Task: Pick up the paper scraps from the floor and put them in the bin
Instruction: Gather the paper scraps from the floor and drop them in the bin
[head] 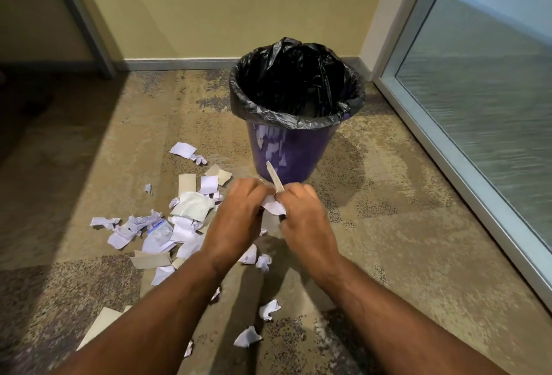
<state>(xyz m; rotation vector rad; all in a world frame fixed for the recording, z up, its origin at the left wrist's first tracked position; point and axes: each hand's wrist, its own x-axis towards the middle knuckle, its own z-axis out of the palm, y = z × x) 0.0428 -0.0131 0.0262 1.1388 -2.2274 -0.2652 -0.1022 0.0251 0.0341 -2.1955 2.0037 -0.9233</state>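
Just in front of the bin, low over the floor point(388, 195), the left hand point(236, 219) and the right hand point(304, 219) meet, both curled shut around a small bundle of scraps point(273, 207) pressed between them. A pale strip point(275, 177) sticks up out of the bundle, between the two sets of knuckles. How much paper sits inside the fists cannot be seen.

This looks like the gathering step: a handful has been collected but not yet carried off. The next move would call for lifting the bundle up over the rim and letting go above the opening, with both hands kept tight so loose bits do not slip out on the way.

The purple bin point(286, 153), lined with a black bag point(295, 82), stands upright just beyond the hands, near the wall. Most of the loose paper scraps point(167, 225) lie in a heap on the floor to the left of the left hand, white pieces mixed with a few brown card pieces point(150, 259). A few more crumpled bits point(268, 309) lie closer to the person, between and under the forearms. Much of the job appears left to do.
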